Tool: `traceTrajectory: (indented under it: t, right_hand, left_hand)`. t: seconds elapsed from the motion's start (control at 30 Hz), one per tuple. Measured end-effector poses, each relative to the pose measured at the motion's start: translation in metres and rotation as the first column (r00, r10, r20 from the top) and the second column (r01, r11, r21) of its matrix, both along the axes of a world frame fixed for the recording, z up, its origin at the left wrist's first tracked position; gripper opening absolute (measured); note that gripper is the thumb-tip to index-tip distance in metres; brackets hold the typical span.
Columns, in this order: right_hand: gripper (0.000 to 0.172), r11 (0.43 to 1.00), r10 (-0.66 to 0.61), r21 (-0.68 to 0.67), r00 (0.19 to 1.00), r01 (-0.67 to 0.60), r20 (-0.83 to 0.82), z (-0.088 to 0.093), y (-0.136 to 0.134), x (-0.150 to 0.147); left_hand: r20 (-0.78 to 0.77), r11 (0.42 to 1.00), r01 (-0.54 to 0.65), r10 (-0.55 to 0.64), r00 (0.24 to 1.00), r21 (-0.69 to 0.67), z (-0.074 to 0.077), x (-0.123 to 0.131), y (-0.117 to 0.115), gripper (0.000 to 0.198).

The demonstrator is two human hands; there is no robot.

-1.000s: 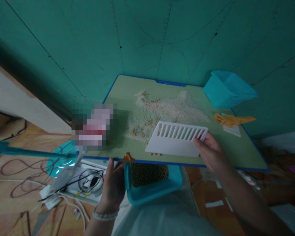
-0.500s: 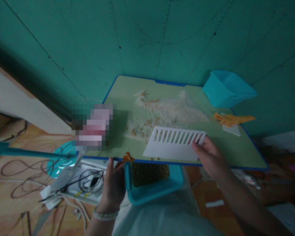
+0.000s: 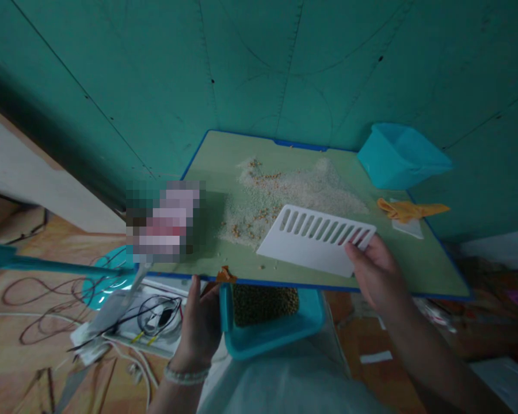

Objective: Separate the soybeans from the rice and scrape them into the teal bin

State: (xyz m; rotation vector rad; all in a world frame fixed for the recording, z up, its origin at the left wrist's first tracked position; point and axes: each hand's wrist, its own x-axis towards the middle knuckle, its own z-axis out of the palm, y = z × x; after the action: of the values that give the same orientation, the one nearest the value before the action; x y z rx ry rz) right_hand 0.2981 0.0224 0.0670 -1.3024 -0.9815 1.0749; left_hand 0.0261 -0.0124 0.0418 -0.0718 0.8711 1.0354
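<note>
A white slotted scraper is pinched at its right end by my right hand. It is tilted over the near side of the pale green tabletop, its slots facing away from me. Beyond it, white grains are spread out with yellowish beans among them. Under the table's front edge, my left hand grips the left end of a teal tub, thumb up and fingers partly hidden. Many small brownish-green beans lie inside the tub.
At the table's back right stands a turquoise bin, with an orange cloth nearer. A pixelated pinkish item covers the left side. A small orange scrap sits on the front edge. Cables lie on the floor at left.
My right hand has shifted the scraper away from the front edge and slightly right, turning its slotted side. My left hand and the tub stay almost where they were.
</note>
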Motion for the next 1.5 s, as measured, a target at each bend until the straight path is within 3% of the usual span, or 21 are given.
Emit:
traceTrajectory:
  t: [0.13,0.27,0.4,0.6,0.77,1.0,1.23,1.37,1.5]
  right_hand:
    - [0.019,0.999,0.024,0.038,1.0,-0.024,0.013,0.003,0.007,-0.004]
    - [0.027,0.998,0.03,0.062,0.999,-0.033,0.042,0.003,0.013,-0.006]
    - [0.034,0.998,0.06,0.033,0.997,-0.061,0.044,0.003,0.014,-0.006]
    - [0.025,0.994,0.103,-0.034,0.994,-0.102,0.03,0.008,0.008,-0.007]
    - [0.033,0.992,0.121,-0.05,0.992,-0.119,0.035,0.007,0.004,-0.008]
    - [0.025,0.988,0.143,-0.055,0.989,-0.145,-0.035,0.004,0.002,-0.018]
    - [0.027,0.975,0.168,-0.146,0.986,-0.17,-0.024,-0.001,-0.008,-0.021]
    - [0.032,0.987,0.112,-0.114,0.993,-0.116,-0.042,0.003,-0.005,-0.013]
    - [0.033,0.999,-0.042,-0.01,0.999,0.042,-0.021,0.01,0.009,0.007]
  left_hand:
    - [0.005,0.999,-0.008,0.008,1.0,-0.036,0.002,0.0,0.0,0.055]
    - [0.006,0.996,-0.02,0.02,1.0,-0.088,0.005,0.001,0.002,0.055]
    - [0.026,0.997,-0.046,0.048,0.999,-0.058,0.006,0.001,0.003,0.054]
    - [0.006,0.996,-0.021,0.022,1.0,-0.084,0.005,-0.001,0.001,0.052]
    - [0.047,0.994,-0.058,0.063,0.997,-0.096,0.009,-0.005,0.004,0.055]
    - [0.086,0.983,-0.124,0.136,0.987,-0.134,0.01,-0.011,0.006,0.053]
    - [0.072,0.993,-0.097,0.103,0.992,-0.071,0.011,-0.01,0.005,0.057]
    - [0.106,0.988,-0.106,0.118,0.987,-0.11,0.011,-0.008,0.005,0.052]
    - [0.129,0.985,-0.116,0.132,0.983,-0.125,0.009,-0.007,0.004,0.054]
